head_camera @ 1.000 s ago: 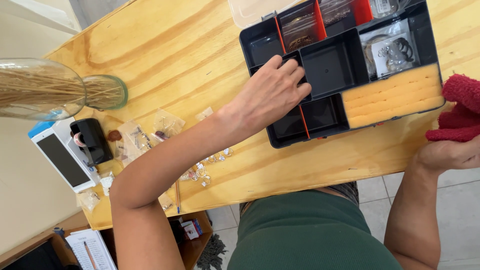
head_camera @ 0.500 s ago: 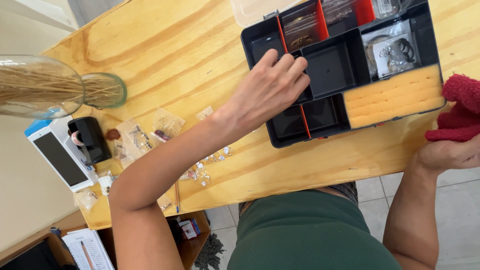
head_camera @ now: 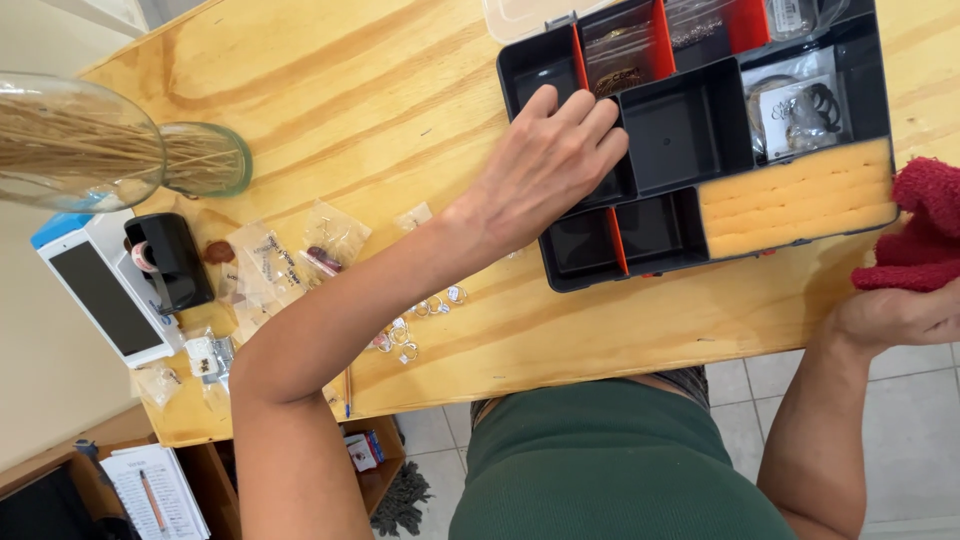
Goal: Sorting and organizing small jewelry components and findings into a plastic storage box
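My left hand (head_camera: 545,165) lies palm down over the left compartments of a black organiser box (head_camera: 690,125) with red dividers, fingers together and reaching into a compartment; whether it holds anything is hidden. The box has a yellow foam strip (head_camera: 795,195) and small clear bags of dark rings (head_camera: 800,105) in its right cells. My right hand (head_camera: 895,315) rests at the table's near edge, gripping a red cloth (head_camera: 925,230) beside the box.
On the wooden table (head_camera: 350,100) left of the box lie small clear bags (head_camera: 290,260), loose metal rings (head_camera: 420,320), a black tape dispenser (head_camera: 170,260), a white phone (head_camera: 95,295) and a glass vase of dried stalks (head_camera: 110,150). A shelf with papers sits below.
My left hand has shifted a little further up and into the box's left compartments. The right hand and red cloth have stayed put.
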